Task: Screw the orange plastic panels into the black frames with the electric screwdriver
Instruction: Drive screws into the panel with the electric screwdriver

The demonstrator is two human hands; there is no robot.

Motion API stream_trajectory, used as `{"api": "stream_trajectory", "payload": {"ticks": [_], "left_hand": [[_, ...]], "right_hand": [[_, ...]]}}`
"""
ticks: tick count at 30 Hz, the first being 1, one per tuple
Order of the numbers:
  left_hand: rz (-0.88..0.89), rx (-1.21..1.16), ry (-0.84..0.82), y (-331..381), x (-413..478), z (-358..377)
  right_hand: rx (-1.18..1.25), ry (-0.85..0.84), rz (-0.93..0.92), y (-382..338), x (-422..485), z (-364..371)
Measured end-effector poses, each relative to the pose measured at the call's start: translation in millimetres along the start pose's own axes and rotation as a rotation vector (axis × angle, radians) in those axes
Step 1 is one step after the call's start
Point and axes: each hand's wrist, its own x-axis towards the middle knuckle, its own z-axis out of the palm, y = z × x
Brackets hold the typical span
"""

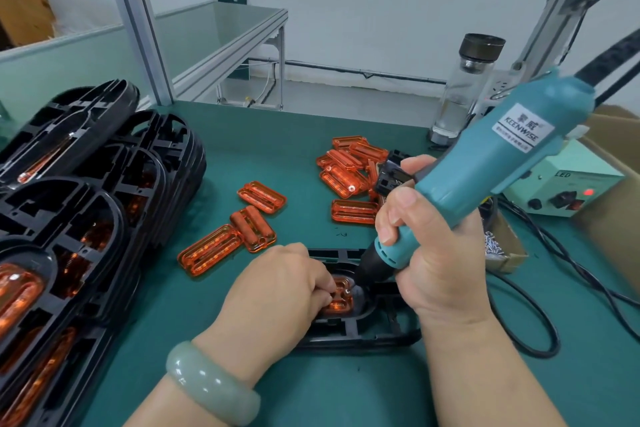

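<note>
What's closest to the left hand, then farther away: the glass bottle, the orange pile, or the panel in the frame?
1. The panel in the frame, right at the left hand fingertips.
2. The orange pile, farther back, mid-right.
3. The glass bottle, at the far back right.

A white label (522, 128) on the teal screwdriver (485, 180) reads "KEENWISE" beneath two Chinese characters; a smaller line below is too fine to read. The pale green power box (588, 180) behind bears "LED".
</note>
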Motion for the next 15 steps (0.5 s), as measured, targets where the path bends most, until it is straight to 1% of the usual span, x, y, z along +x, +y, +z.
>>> {"api": "stream_trajectory", "payload": {"ticks": [5, 12, 15], "left_hand": [[-0.001, -0.012, 0.007, 0.1, 0.4, 1.5], [-0.004, -0.025, 0.006, -0.6, 0.1, 2.1], [-0.004, -0.027, 0.009, -0.6, 0.3, 2.1]], "right_hand": [[-0.036, 0.052, -0.012, -1.2, -0.9, 0.5], [-0.079, 0.027, -0.051, -1.8, -3.7, 4.1], [-0.086, 0.042, -0.045, -3.0, -3.7, 3.1]]}}
